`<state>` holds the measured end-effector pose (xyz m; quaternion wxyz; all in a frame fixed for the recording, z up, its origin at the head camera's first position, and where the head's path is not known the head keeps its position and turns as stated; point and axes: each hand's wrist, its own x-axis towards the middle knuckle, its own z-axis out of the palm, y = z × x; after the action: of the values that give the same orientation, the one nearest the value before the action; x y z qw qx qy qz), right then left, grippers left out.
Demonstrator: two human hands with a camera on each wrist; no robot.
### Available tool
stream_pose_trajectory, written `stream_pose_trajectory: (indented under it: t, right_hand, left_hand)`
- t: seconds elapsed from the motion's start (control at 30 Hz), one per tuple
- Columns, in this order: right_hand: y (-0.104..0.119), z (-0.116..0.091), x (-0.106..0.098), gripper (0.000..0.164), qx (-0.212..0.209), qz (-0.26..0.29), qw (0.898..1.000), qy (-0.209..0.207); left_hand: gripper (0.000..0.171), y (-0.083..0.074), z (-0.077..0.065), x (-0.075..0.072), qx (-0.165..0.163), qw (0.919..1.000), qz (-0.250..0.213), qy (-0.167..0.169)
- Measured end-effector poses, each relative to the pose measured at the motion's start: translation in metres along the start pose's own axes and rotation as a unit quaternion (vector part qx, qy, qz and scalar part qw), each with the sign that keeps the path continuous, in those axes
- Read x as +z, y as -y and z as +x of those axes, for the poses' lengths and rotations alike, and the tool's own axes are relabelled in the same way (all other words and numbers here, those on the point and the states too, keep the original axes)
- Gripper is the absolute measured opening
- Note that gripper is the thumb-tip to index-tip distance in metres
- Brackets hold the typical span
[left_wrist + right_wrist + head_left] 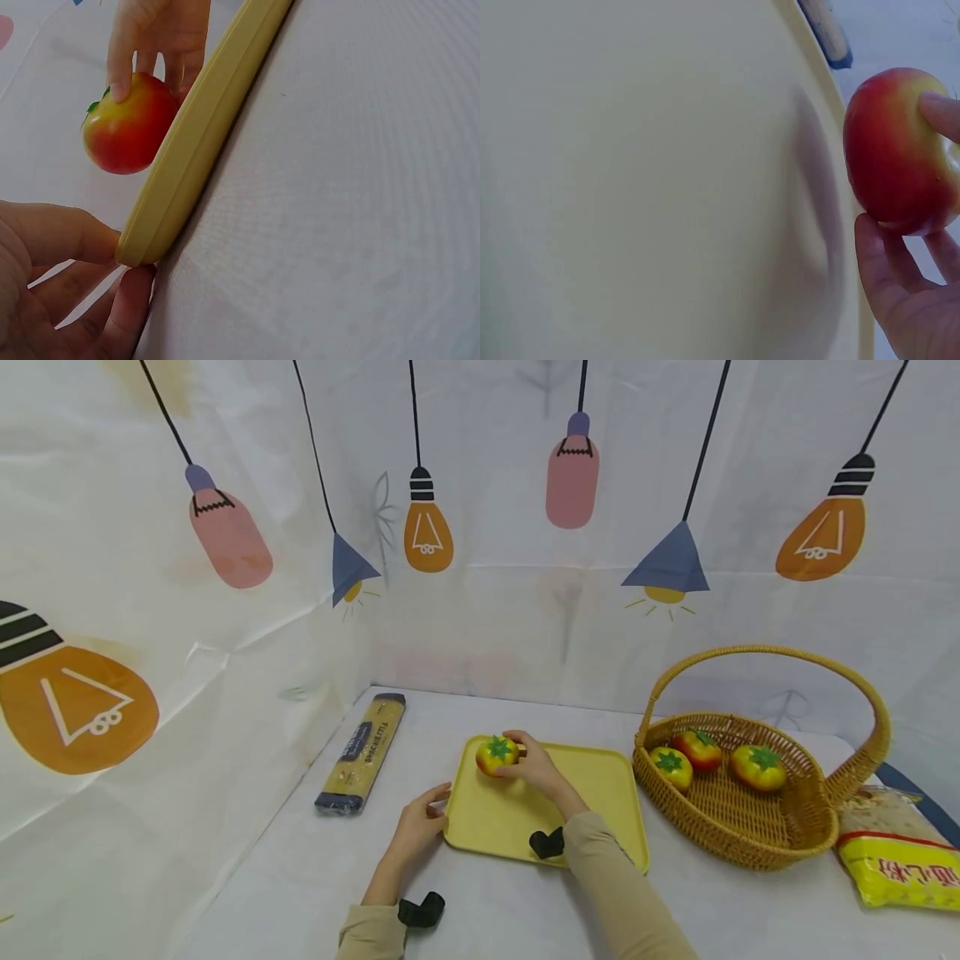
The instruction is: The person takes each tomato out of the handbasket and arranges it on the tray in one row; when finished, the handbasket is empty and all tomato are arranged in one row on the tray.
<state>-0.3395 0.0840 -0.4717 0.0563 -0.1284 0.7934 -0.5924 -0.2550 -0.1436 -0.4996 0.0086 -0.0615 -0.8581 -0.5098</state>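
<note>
My right hand (pixel 536 766) grips a red-and-yellow tomato (pixel 497 756) with a green leafy top, thumb on one side and fingers on the other. It is over the far left part of a yellow tray (pixel 577 806). In the right wrist view the tomato (pixel 900 154) appears beside the tray's rim (pixel 866 322). The left hand (pixel 416 827) pinches the tray's near left edge; in the left wrist view its thumb and fingers meet at the tray's corner (pixel 142 244). Several more tomatoes (pixel 759 767) lie in a wicker basket (pixel 750 852) right of the tray.
A long pack of noodles (pixel 363 752) lies left of the tray. Right of the basket, a yellow-and-clear plastic food bag (pixel 900 860) rests on the white table. The basket's tall handle (pixel 765 650) arches above it. A printed cloth (pixel 495 627) hangs behind and to the left.
</note>
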Motion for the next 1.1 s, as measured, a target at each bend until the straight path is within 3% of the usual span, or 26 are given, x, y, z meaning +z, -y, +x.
stream_pose_trajectory:
  t: [0.37,0.8,1.1]
  right_hand:
    - [-0.004,0.001,0.011,0.065,0.006,-0.015,1.0,-0.011]
    - [-0.005,0.006,0.018,0.063,-0.02,-0.033,0.999,-0.016]
    - [-0.005,0.007,0.019,0.062,-0.002,-0.004,1.0,-0.011]
  left_hand:
    - [0.058,0.004,-0.002,0.002,-0.004,1.0,-0.007,0.005]
    - [0.058,0.0,-0.001,0.001,-0.001,1.0,-0.009,0.002]
    - [0.058,-0.002,-0.002,0.0,-0.002,0.9999,-0.009,0.003]
